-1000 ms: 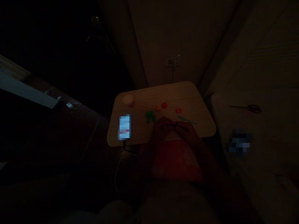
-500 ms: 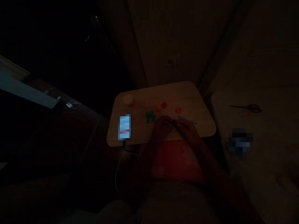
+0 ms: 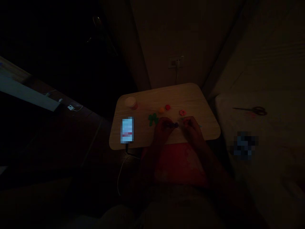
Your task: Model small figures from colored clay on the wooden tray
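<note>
The room is very dark. Both hands rest on a small wooden table [image 3: 190, 95]. My left hand [image 3: 163, 128] and my right hand [image 3: 190, 127] are close together, fingers curled, pinching a small dark piece [image 3: 175, 125] between them; I cannot make out what it is. Just beyond the hands lie a green lump [image 3: 153, 118], an orange lump [image 3: 161, 110], a red lump [image 3: 168, 107] and a pink flower-like piece [image 3: 182, 112]. A thin teal stick [image 3: 199, 126] shows partly behind my right hand.
A lit phone [image 3: 127, 129] lies at the table's left front, its cable hanging down. A small round tub [image 3: 131, 102] stands at the back left corner. Scissors [image 3: 252, 110] lie on the pale surface to the right. A wall socket [image 3: 175, 62] sits behind the table.
Both hands have moved forward over the table, toward the coloured pieces, and have drawn slightly apart with the small dark piece showing between them.
</note>
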Available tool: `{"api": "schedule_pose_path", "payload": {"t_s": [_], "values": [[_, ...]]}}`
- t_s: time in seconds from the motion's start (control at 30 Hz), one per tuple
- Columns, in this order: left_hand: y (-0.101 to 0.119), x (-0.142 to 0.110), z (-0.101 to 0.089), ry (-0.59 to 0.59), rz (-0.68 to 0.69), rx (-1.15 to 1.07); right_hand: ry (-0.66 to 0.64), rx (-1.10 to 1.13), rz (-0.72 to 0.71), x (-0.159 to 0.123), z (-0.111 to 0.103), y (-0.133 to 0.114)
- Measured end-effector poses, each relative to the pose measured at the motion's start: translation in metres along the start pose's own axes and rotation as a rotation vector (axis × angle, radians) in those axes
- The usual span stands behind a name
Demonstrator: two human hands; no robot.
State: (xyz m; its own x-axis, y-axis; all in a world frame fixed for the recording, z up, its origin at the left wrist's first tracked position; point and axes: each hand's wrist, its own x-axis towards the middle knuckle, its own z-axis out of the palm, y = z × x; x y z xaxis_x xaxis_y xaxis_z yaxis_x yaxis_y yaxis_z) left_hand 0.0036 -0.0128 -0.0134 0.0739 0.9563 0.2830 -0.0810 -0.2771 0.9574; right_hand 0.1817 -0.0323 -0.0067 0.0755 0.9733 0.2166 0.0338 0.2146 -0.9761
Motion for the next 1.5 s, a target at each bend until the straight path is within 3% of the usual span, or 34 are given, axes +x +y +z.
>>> {"api": "schedule_pose_path", "payload": {"t_s": [0.2,0.37,0.53,0.73,0.93,1.0,1.2,1.5], "values": [[-0.002,0.002,0.0,0.036,-0.018,0.021,0.075,-0.128,-0.016,-0.001,-0.001,0.007],[0.001,0.002,0.003,0.049,-0.077,0.083,-0.018,-0.118,0.024,0.0,-0.001,0.002],[0.009,0.0,0.004,0.027,-0.018,0.3,-0.102,-0.123,0.007,-0.001,0.002,-0.002],[0.005,0.001,0.004,0.02,0.085,0.619,0.058,-0.17,-0.095,-0.001,0.003,0.005],[0.003,-0.002,0.005,0.01,0.153,0.764,-0.001,-0.33,-0.257,0.001,0.0,-0.001],[0.008,-0.004,0.005,-0.002,0.203,0.776,-0.012,-0.326,-0.245,0.0,0.001,-0.001],[0.019,-0.006,0.005,-0.202,0.324,0.715,-0.023,-0.15,-0.063,-0.005,0.003,0.007],[0.016,-0.006,0.004,-0.166,0.256,0.547,-0.082,-0.143,-0.037,-0.002,0.001,0.005]]}}
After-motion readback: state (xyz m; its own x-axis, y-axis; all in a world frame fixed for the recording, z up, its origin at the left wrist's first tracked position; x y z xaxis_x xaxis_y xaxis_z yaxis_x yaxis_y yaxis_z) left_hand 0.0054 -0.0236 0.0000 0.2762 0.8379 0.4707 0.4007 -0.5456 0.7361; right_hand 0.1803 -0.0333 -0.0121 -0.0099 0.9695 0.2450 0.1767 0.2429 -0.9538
